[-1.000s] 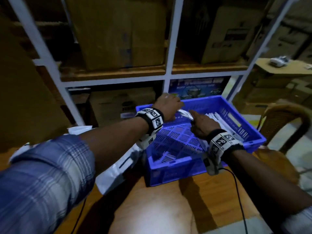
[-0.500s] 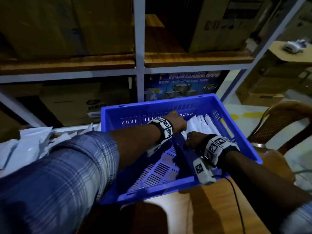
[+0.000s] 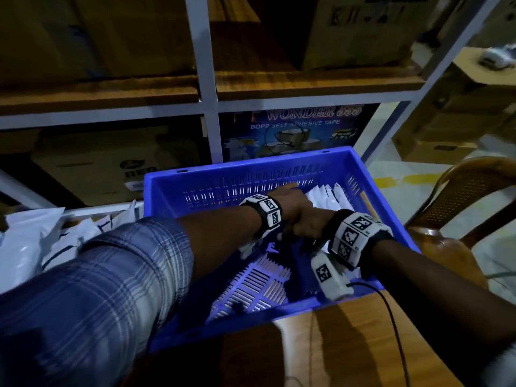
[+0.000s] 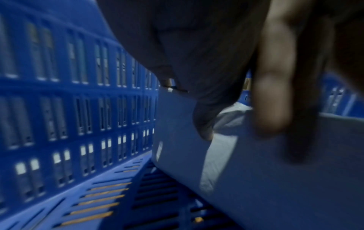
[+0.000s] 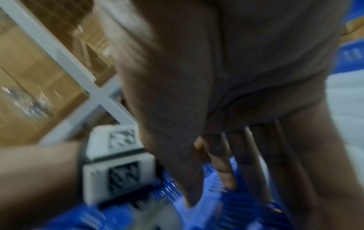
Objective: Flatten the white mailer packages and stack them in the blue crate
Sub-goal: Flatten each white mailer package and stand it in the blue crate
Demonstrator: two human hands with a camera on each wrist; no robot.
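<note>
Both of my hands have sunk lower into the blue crate (image 3: 251, 169) since half a second ago, and the crate now sits closer under me. My left hand (image 3: 290, 201) reaches to the far right part of the crate, its fingers (image 4: 204, 124) extended down against the white mailer packages (image 3: 326, 198), which stand on edge in a row against the crate's right wall. From the left wrist view, one pale package face (image 4: 177, 140) leans beside the crate's slotted wall, with my thumb laid over it. My right hand (image 3: 307, 224) is just beside the left wrist, low in the crate; its fingers (image 5: 250, 155) point down, straight and spread, toward the slotted floor. Whether they press a package I cannot tell, as that view is blurred.

The crate rests on a wooden tabletop (image 3: 349, 339), where a thin black cable (image 3: 391, 317) trails from my right wrist band. More loose white mailers (image 3: 28, 241) lie heaped at the left of the crate. Behind it stands a pale metal shelving frame (image 3: 206, 113) with wooden shelves holding brown cardboard cartons (image 3: 92, 32), and a printed box of self-adhesive tape (image 3: 296, 129) sits on the lower level. A brown cane-backed chair (image 3: 458, 196) stands at the right, on a light floor. The room is dim.
</note>
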